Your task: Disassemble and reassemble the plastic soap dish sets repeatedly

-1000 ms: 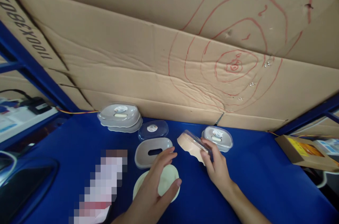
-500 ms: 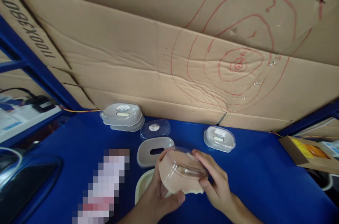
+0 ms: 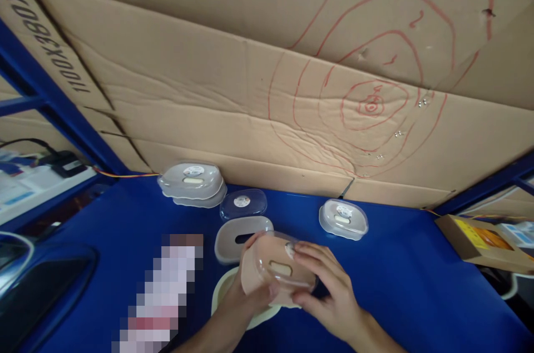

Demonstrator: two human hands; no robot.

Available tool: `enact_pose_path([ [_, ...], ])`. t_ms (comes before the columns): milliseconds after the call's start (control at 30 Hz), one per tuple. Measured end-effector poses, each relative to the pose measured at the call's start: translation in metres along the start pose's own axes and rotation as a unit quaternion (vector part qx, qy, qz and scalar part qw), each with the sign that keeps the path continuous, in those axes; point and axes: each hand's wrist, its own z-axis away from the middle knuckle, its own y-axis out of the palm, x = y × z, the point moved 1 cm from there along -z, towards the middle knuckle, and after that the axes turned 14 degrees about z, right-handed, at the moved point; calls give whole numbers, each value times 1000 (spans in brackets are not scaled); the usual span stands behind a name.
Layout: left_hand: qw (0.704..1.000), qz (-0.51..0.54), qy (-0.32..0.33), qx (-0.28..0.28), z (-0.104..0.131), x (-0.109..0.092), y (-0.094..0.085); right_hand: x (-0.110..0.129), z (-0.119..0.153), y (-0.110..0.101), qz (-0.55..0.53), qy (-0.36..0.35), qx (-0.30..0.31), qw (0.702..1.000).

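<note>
Between my hands is a pinkish plastic box with a clear cover (image 3: 267, 261), tilted so its top with a slot and a round sticker faces me. My left hand (image 3: 250, 297) grips its left side, thumb on the near edge. Closed on the right end is my right hand (image 3: 329, 292), its fingers over the cover near the sticker. Beneath the box lies a pale cream tray (image 3: 223, 289), partly hidden. Just behind stands a whitish lid with an oval slot (image 3: 227, 239), and beyond it a loose clear cover (image 3: 254, 205) with a sticker.
Stacked clear-covered boxes (image 3: 192, 183) stand at the back left, and another covered box (image 3: 344, 219) at the back right. A cardboard wall (image 3: 187, 80) with red rings closes off the rear. An open cardboard box (image 3: 484, 247) sits far right, a dark device (image 3: 45, 297) far left.
The pinkish box has turned in my hands, so its top, slot and sticker now face me more. Both hands have shifted slightly left. The other boxes stay put.
</note>
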Motion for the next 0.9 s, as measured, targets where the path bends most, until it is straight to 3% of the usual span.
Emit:
enact_pose_path([
  [200,998,11,-42,-40,-1,3,-5,0,4,5,-9,32,-8,999],
  [433,997,-36,-60,39,6,-1,-1,-30,5,-1,42,194,-80,977],
  [567,993,-37,-72,86,5,4,-2,-51,5,-12,175,130,-87,972],
  [667,992,-31,-69,97,4,6,-3,-61,6,-17,211,53,-83,973],
  [800,991,-8,-84,107,4,7,-4,-63,4,-11,250,-35,-66,965],
  [900,990,-12,-76,119,2,9,-5,-62,1,0,262,-76,-21,962],
])
